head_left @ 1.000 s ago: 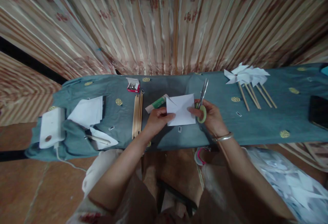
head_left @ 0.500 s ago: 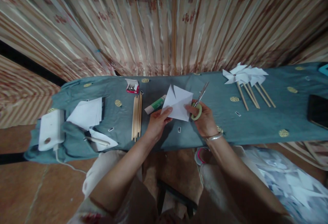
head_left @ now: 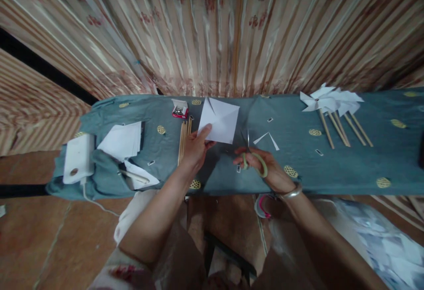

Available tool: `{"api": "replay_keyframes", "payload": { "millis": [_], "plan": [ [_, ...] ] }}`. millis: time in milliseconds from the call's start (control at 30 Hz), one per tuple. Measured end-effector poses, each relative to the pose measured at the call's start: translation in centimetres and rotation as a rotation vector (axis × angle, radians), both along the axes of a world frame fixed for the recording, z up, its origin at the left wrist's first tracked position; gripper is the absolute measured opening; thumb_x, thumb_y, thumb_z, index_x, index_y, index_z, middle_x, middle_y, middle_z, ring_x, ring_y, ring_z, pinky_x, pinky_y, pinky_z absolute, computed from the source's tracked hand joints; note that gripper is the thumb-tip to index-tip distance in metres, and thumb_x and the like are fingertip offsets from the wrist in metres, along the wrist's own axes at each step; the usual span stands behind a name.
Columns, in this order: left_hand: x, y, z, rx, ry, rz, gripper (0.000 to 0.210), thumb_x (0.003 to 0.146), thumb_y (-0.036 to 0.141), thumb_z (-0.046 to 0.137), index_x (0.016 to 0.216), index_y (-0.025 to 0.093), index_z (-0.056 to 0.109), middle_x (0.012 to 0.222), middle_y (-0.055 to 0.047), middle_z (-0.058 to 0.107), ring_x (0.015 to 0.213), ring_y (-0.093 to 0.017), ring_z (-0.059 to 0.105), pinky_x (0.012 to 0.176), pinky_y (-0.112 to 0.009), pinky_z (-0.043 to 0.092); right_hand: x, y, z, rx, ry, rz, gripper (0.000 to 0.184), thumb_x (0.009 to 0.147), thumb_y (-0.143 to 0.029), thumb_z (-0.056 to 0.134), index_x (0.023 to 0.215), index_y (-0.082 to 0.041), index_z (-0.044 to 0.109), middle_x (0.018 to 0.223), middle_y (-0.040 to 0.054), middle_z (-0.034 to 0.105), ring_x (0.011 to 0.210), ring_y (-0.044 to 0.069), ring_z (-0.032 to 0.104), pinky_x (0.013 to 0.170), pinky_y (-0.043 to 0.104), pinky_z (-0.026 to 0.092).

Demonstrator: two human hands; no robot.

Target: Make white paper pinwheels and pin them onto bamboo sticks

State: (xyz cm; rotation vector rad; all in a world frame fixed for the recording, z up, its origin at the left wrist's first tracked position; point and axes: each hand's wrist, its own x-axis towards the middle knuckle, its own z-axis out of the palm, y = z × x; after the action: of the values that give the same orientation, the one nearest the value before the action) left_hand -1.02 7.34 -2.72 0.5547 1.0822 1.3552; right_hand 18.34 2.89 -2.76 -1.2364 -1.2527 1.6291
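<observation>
My left hand [head_left: 196,149] pinches the lower left part of a white square sheet of paper [head_left: 221,120] between thumb and fingers. A slit runs in from the sheet's upper left corner, and crease lines cross it. In my right hand [head_left: 265,166] is a pair of scissors [head_left: 262,165] with pale green handles, its blades parted and pointing away from me, apart from the paper. Just beyond that hand a thin V-shaped paper scrap [head_left: 272,140] lies on the cloth. The glue stick is hidden behind the sheet.
Wooden sticks [head_left: 182,142] and a small red box of metal pins [head_left: 179,109] lie left of the sheet. Further left are stacked paper [head_left: 121,140], a folded paper piece [head_left: 145,176] and a white power strip [head_left: 78,159]. Several paper pinwheels [head_left: 326,100] rest at right.
My left hand has shifted the sheet left and away from me. My right hand has let go of the paper, and the scissors have turned forward with blades apart. The V-shaped scrap now shows.
</observation>
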Motion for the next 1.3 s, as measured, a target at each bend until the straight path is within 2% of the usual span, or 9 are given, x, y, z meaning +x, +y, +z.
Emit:
{"api": "replay_keyframes", "payload": {
  "millis": [100, 233, 533, 867, 1133, 1300],
  "plan": [
    [-0.31, 0.22, 0.38, -0.004, 0.000, -0.004, 0.038, 0.059, 0.043, 0.087, 0.078, 0.016, 0.068, 0.077, -0.005, 0.075, 0.073, -0.017, 0.071, 0.063, -0.024, 0.052, -0.03, -0.67, 0.62, -0.011, -0.036, 0.172, 0.054, 0.074, -0.064, 0.070, 0.100, -0.017, 0.069, 0.083, 0.0071, 0.072, 0.071, 0.017, 0.059, 0.070, 0.033, 0.051],
    [-0.24, 0.24, 0.52, -0.032, 0.008, -0.014, 0.037, 0.059, 0.042, 0.087, 0.076, 0.016, 0.068, 0.075, -0.005, 0.075, 0.071, -0.017, 0.071, 0.063, -0.025, 0.053, -0.19, -0.82, 0.89, -0.006, -0.083, 0.231, 0.052, 0.075, -0.062, 0.070, 0.098, -0.015, 0.070, 0.075, 0.0063, 0.069, 0.065, 0.016, 0.057, 0.062, 0.031, 0.049],
    [0.01, 0.00, 0.30, -0.043, 0.009, -0.032, 0.034, 0.063, 0.042, 0.085, 0.074, 0.016, 0.068, 0.073, -0.005, 0.074, 0.070, -0.018, 0.071, 0.061, -0.026, 0.054, -0.55, -0.73, 0.99, -0.037, -0.066, 0.187, 0.048, 0.069, -0.061, 0.075, 0.089, -0.017, 0.072, 0.066, 0.0031, 0.066, 0.060, 0.014, 0.053, 0.056, 0.029, 0.047],
    [0.03, -0.04, 0.08, -0.029, -0.004, -0.037, 0.039, 0.057, 0.045, 0.088, 0.074, 0.015, 0.069, 0.072, -0.005, 0.074, 0.067, -0.017, 0.070, 0.058, -0.024, 0.054, -0.71, -0.68, 1.05, -0.047, -0.062, 0.167, 0.050, 0.066, -0.063, 0.076, 0.084, -0.017, 0.071, 0.062, 0.0013, 0.064, 0.056, 0.013, 0.054, 0.055, 0.028, 0.046],
    [0.10, -0.07, 0.40, -0.054, -0.004, -0.035, 0.032, 0.062, 0.041, 0.086, 0.074, 0.016, 0.069, 0.076, -0.006, 0.075, 0.078, -0.020, 0.072, 0.066, -0.028, 0.057, -0.74, -0.61, 0.82, -0.033, -0.073, 0.167, 0.048, 0.066, -0.061, 0.077, 0.084, -0.017, 0.073, 0.060, 0.0008, 0.064, 0.055, 0.012, 0.054, 0.052, 0.026, 0.044],
    [0.02, -0.01, 0.02, -0.042, -0.007, -0.022, 0.030, 0.063, 0.040, 0.085, 0.075, 0.017, 0.070, 0.077, -0.006, 0.075, 0.075, -0.019, 0.072, 0.061, -0.026, 0.055, -0.84, -0.62, 0.47, -0.056, -0.049, 0.149, 0.043, 0.065, -0.056, 0.079, 0.083, -0.018, 0.073, 0.058, -0.0006, 0.061, 0.053, 0.011, 0.053, 0.051, 0.025, 0.043]
  ]
}}
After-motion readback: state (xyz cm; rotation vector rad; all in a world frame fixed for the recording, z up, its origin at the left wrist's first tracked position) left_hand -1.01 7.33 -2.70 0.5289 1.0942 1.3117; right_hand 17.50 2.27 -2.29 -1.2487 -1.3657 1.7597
